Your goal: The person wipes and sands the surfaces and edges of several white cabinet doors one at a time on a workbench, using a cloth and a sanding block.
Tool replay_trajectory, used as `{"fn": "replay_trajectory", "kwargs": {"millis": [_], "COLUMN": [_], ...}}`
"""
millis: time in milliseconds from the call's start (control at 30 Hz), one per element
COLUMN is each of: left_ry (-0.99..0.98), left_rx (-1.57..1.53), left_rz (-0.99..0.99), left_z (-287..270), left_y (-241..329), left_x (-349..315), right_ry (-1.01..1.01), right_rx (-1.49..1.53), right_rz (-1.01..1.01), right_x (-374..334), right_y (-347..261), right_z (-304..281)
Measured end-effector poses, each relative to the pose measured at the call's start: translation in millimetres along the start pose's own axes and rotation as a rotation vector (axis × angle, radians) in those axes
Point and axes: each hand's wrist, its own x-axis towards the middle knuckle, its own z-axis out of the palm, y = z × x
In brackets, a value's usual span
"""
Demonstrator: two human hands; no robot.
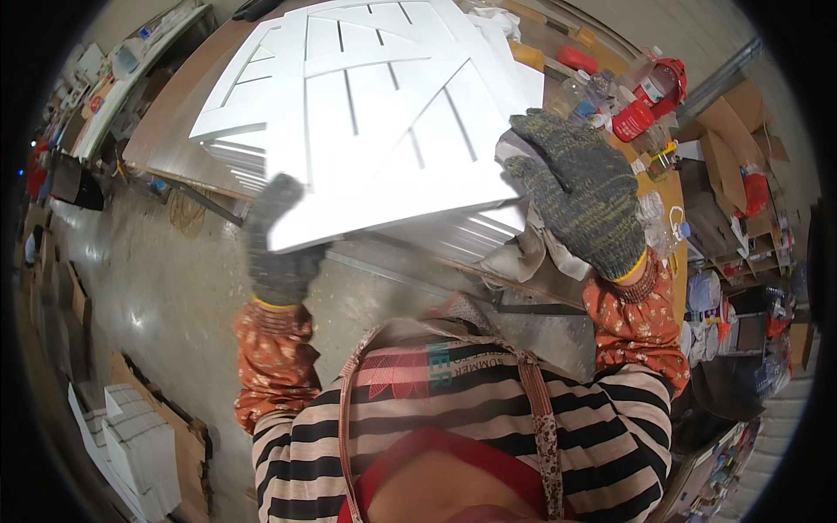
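Note:
A white panel with slots and slanted grooves lies tilted over a stack of similar white panels on the table. My left hand, in a dark grey knit glove, is closed round the panel's near left corner; its fingertips show on top, the rest is blurred and partly under the edge. At the near right corner, my right hand, gloved alike, is bent over the edge with its fingers together. A pale grey cloth hangs below it, and some greyish material shows by its fingers.
Plastic bottles and a red-labelled jug crowd the table's right side. Cardboard boxes stand beyond. A long bench runs at far left. White pieces and cardboard lie on the concrete floor, lower left.

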Motion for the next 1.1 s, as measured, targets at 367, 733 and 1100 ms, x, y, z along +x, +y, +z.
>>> {"fn": "replay_trajectory", "kwargs": {"millis": [367,733,1100], "left_ry": [-0.257,-0.115,-0.236], "left_rx": [-0.068,-0.684,0.032], "left_rz": [-0.136,-0.654,-0.048], "left_z": [21.7,34.8,25.8], "left_y": [40.6,62.5,41.5], "left_x": [16.4,29.6,24.3], "right_ry": [0.149,0.0,0.006], "right_rx": [0.007,-0.411,-0.108], "right_rz": [-0.175,0.775,0.488], "right_x": [2.9,-140.1,-145.8], "right_y": [-55.7,135.1,152.7], "right_z": [51.3,7.4,90.6]}}
